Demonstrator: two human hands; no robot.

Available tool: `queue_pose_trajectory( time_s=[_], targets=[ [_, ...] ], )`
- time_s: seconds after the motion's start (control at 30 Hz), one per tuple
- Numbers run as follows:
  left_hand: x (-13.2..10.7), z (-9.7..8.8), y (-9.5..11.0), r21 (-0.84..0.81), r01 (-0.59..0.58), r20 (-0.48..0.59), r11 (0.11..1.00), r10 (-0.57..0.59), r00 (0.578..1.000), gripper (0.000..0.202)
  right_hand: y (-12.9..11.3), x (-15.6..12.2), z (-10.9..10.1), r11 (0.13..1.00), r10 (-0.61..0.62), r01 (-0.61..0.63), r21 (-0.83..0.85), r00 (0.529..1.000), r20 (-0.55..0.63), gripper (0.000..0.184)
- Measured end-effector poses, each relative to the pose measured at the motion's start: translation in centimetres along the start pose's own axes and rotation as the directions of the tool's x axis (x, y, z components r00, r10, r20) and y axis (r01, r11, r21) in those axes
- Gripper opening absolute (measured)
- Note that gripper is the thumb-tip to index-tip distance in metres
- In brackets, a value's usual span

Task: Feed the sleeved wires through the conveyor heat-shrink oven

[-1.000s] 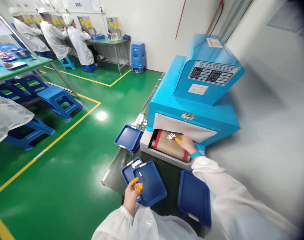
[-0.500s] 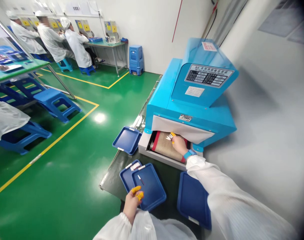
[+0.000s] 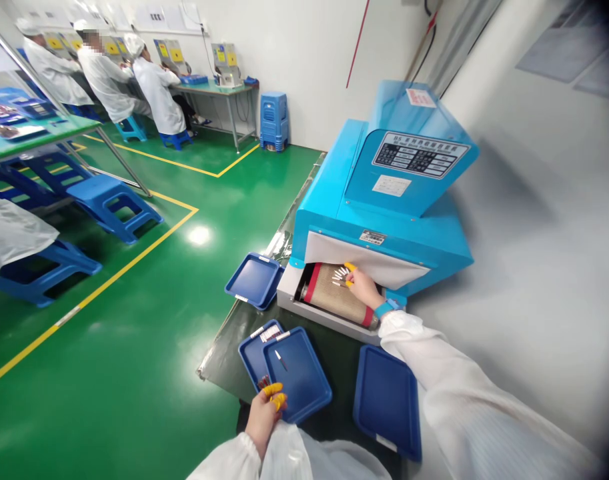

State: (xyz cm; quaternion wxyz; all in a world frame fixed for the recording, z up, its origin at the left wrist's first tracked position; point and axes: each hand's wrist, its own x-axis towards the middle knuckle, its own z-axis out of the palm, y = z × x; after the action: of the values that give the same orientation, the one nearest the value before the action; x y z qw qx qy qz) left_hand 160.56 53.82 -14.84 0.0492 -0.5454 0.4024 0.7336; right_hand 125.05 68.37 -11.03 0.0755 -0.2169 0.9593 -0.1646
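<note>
Bench (image 3: 342, 360), dark-matted: it carried one blue conveyor machine (image 3: 384, 200) at the far end, which took up most of the width. Just left of the machine's belt mouth lay a single blue tray (image 3: 254, 279), jutting past the bench edge. In front of that mouth, toward the near left, lay a stack of two blue trays (image 3: 299, 373), the upper shifted right of the lower, and in front of the machine's right corner lay a further blue tray (image 3: 387, 393), apart from the stack with bare mat between.

Right hand (image 3: 365, 288) has opened over the white pieces (image 3: 340, 274).
</note>
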Motion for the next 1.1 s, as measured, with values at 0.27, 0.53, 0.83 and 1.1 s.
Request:
queue_pose_trajectory(
  time_s=[0.27, 0.53, 0.83, 1.1],
  targets=[
    [0.1, -0.3, -0.2, -0.01, 0.026, -0.002, 1.0, -0.026, 1.0, 0.021, 0.4, 1.4, -0.2, 0.986, 0.122, -0.117, 0.115, 0.992, -0.034, 0.027],
    [0.3, -0.4, -0.5, -0.01, 0.041, -0.002, 0.999, -0.041, 0.999, 0.02, 0.4, 1.8, 0.6, 0.993, 0.113, -0.111, 0.047, 0.992, -0.051, 0.024],
    [0.4, -0.4, -0.6, 0.008, 0.047, -0.014, 0.999, -0.047, 0.999, 0.019, 0.9, 2.4, 0.7, 0.989, 0.147, -0.145, 0.026, 0.982, -0.117, 0.022],
    [0.4, -0.6, -0.9, 0.038, 0.06, -0.029, 0.998, -0.058, 0.998, 0.02, -0.4, 3.4, 0.2, 0.974, 0.203, -0.21, -0.089, 0.976, -0.082, 0.041]
  ],
)
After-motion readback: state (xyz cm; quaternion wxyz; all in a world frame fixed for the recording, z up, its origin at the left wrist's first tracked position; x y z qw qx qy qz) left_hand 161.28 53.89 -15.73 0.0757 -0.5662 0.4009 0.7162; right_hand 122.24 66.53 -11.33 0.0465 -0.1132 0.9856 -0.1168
